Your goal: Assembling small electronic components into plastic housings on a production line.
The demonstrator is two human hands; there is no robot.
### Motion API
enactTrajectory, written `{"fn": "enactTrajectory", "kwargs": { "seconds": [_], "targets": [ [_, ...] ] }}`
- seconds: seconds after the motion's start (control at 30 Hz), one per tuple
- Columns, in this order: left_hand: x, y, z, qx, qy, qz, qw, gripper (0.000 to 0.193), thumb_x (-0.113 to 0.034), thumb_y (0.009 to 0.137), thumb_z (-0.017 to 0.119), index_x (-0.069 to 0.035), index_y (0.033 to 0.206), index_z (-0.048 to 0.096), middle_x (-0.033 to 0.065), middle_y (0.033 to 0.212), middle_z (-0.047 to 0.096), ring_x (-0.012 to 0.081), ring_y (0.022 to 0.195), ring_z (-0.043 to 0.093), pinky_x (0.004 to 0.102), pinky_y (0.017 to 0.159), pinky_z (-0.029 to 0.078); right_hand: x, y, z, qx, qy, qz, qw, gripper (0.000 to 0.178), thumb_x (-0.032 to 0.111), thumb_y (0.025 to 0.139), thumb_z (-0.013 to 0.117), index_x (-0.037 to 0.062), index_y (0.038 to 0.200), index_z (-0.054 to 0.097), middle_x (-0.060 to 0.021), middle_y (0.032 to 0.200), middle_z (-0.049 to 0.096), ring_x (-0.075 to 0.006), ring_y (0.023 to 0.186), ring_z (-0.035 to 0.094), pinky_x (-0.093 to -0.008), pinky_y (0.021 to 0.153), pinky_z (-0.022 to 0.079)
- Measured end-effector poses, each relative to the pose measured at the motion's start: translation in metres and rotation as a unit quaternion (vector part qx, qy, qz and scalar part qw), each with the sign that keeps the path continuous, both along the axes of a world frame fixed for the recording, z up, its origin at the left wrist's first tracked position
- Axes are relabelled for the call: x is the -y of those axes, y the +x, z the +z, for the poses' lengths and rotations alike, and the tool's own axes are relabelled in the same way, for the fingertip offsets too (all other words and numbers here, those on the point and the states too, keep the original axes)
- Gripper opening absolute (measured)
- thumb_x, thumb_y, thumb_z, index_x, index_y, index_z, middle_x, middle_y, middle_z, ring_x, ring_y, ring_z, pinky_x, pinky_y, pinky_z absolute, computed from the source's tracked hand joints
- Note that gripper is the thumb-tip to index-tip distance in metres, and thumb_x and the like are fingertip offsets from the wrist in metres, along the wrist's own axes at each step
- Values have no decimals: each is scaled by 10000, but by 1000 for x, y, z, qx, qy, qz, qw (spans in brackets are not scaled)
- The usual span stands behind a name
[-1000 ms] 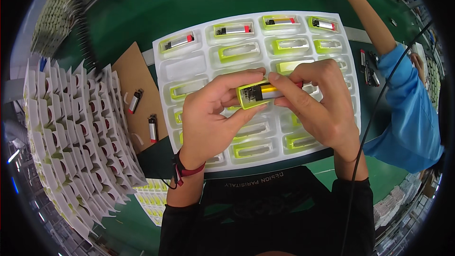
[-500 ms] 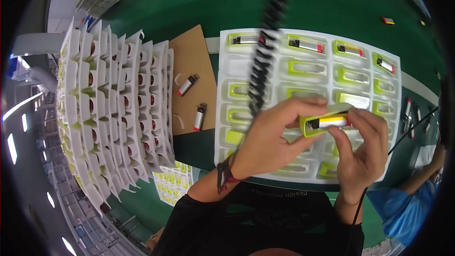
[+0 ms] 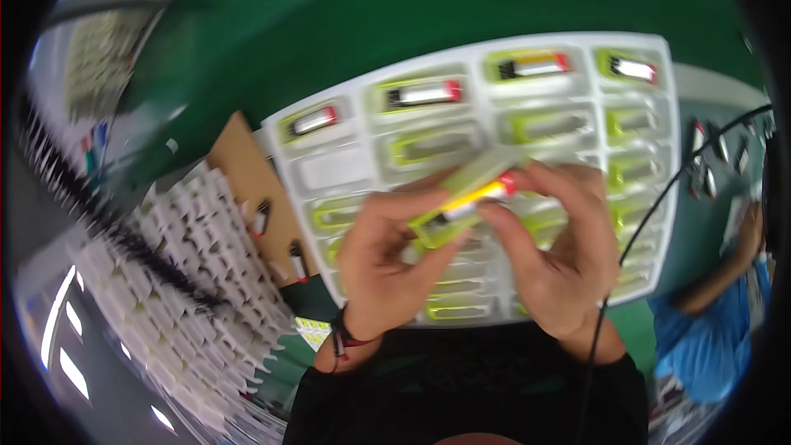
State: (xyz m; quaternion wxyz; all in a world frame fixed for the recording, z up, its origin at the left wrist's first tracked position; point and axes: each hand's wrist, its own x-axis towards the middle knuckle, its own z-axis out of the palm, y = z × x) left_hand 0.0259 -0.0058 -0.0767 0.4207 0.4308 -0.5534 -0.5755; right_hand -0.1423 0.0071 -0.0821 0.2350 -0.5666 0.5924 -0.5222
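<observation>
My left hand (image 3: 387, 251) is closed on a yellow-green plastic frame (image 3: 431, 233), tilted with its right end raised. A small white battery cell (image 3: 480, 195) with a yellow strip, a red end and a black end lies in the frame's opening. My right hand (image 3: 564, 255) pinches the cell near its red end with thumb and fingers. Both hands are above a white moulded tray (image 3: 334, 170). Its far row holds frames with cells in them, such as the one with a cell (image 3: 424, 94). Nearer pockets hold frames without cells; my hands hide part of them.
Stacked white trays (image 3: 185, 280) stand at the left. Beside them, two cells, one of them a cell (image 3: 297, 261), rest by a brown board (image 3: 247, 161). Loose cells (image 3: 702, 173) lie at the right, where a person in blue (image 3: 700, 346) sits. A black cable (image 3: 651, 214) crosses the tray's right side.
The view has turned and shifted, so the tray appears slanted. Both hands still hold the frame and cell, now tilted more steeply. The black coiled cord has swung to the left.
</observation>
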Motion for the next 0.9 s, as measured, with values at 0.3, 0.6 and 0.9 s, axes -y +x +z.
{"fn": "enactTrajectory", "kwargs": {
  "seconds": [0.3, 0.6, 0.9],
  "targets": [
    [2, -9, -1, -55, 8, -24, 998, 401, 163, 823, 684, 45, 1176, 535, 280, 1336, 564, 278, 1236, 576, 373, 1024, 477, -9, -6, 4, 134, 127, -34, 982, 526, -25, 715, 839, -2, 1195, 625, -58, 1049, 607, -116, 870, 551, -250, 797, 453],
    [-21, 1, -5, -183, 73, 21, 980, 363, 45, 866, 678, 57, 1204, 547, 223, 1282, 607, 212, 1153, 602, 306, 984, 461, -28, 0, 18, 160, 152, 9, 975, 459, 53, 798, 783, -14, 1216, 607, -59, 1012, 683, -90, 851, 615, -237, 708, 489],
    [-40, -2, -1, -73, 67, 30, 995, 387, -83, 1003, 513, 119, 1333, 487, 210, 1241, 619, 261, 1104, 641, 384, 983, 508, -45, 10, 23, 185, 99, 10, 978, 444, 27, 819, 754, -18, 1229, 590, -67, 949, 668, -104, 820, 648, -237, 663, 501]
  ]
}}
